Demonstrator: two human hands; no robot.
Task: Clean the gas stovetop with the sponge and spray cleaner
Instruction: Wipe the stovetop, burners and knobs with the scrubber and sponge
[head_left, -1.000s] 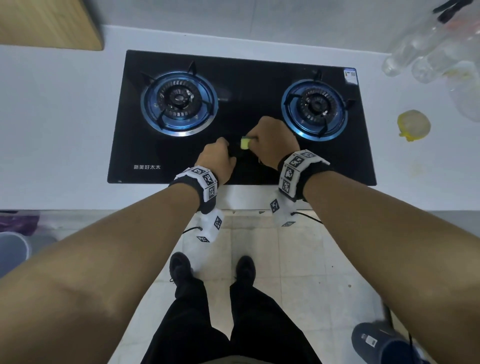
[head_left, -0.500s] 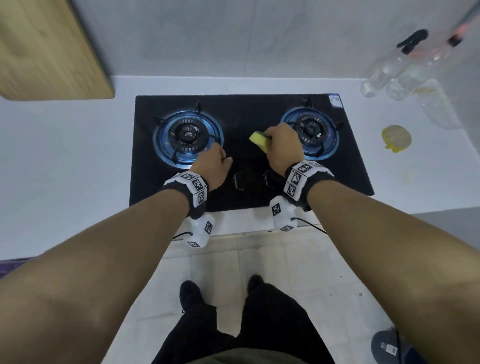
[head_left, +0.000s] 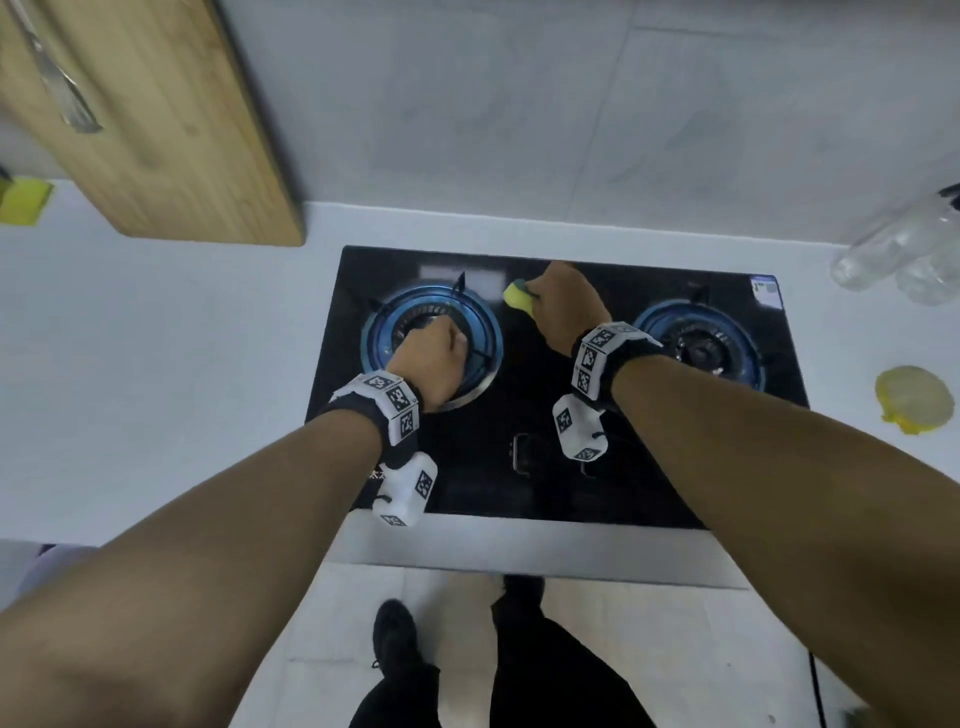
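Observation:
The black glass gas stovetop (head_left: 561, 493) is set into the white counter, with a blue-ringed burner on the left (head_left: 387, 325) and another on the right (head_left: 727, 332). My right hand (head_left: 563, 306) grips a yellow-green sponge (head_left: 519, 297) and holds it against the glass near the stove's far edge, between the two burners. My left hand (head_left: 434, 364) hovers over the left burner as a fist, with nothing in it that I can see. Clear spray bottles (head_left: 904, 249) lie at the far right of the counter.
A wooden cutting board (head_left: 156, 130) leans against the wall at the back left, with a yellow sponge or cloth (head_left: 21, 202) beside it at the left edge. A yellow round object (head_left: 914, 397) lies on the counter right of the stove. The tiled wall rises behind.
My right hand has slid the sponge away from me, from the front middle of the stove to its far edge. My left hand moved from the glass to above the left burner.

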